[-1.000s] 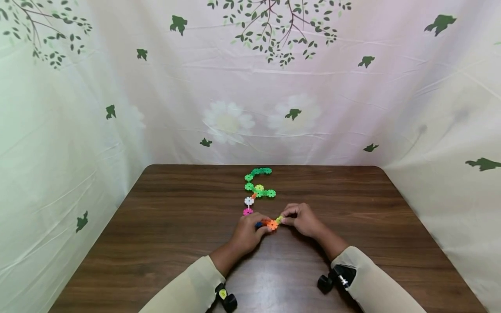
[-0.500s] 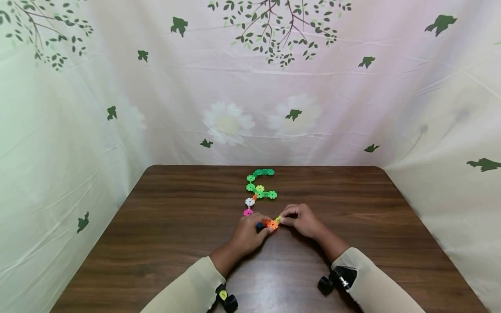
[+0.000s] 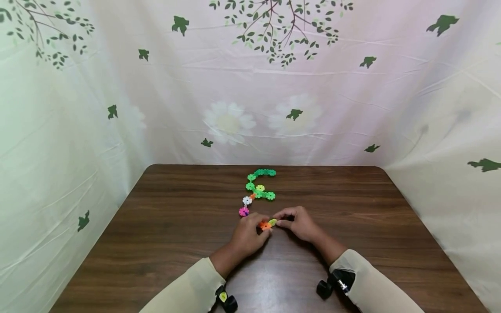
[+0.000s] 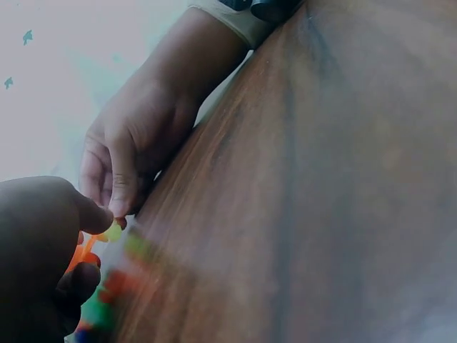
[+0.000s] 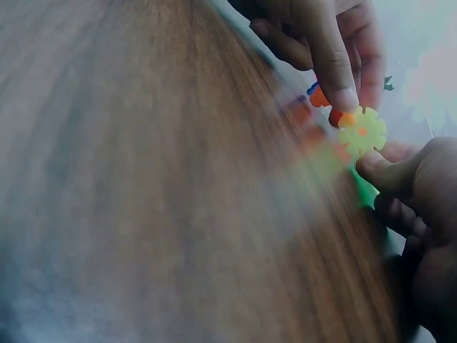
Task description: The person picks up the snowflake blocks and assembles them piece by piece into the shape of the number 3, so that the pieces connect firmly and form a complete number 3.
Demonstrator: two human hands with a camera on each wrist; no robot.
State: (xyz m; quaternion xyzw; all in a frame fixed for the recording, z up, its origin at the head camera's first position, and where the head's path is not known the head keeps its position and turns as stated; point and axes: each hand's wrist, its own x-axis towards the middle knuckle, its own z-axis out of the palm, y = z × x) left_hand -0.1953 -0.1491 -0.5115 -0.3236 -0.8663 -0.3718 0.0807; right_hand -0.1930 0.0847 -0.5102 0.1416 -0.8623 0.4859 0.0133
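Observation:
A chain of notched, flower-shaped interlocking discs lies on the table. Its far part is a curve of green discs (image 3: 250, 186), with a yellow disc (image 3: 260, 188) beside it. Nearer come a white disc (image 3: 247, 200) and a pink disc (image 3: 244, 211). My left hand (image 3: 247, 234) grips the near end by an orange disc (image 3: 265, 226), hiding some discs under its fingers. Thumb and finger of my right hand (image 3: 300, 224) pinch a yellow-green disc (image 5: 363, 131), which meets the orange one at its edge. How deeply the two are joined I cannot tell.
The brown wooden table (image 3: 176, 208) has rounded far corners. A pale cloth (image 3: 250, 87) printed with leaves, birds and flowers hangs behind and beside it. Black wrist cameras (image 3: 325, 289) sit at both sleeves, above the table.
My right hand has shifted slightly left with the yellow-green disc, and the orange disc has moved left too. The white and pink discs have swung a little left. Both hands keep their hold.

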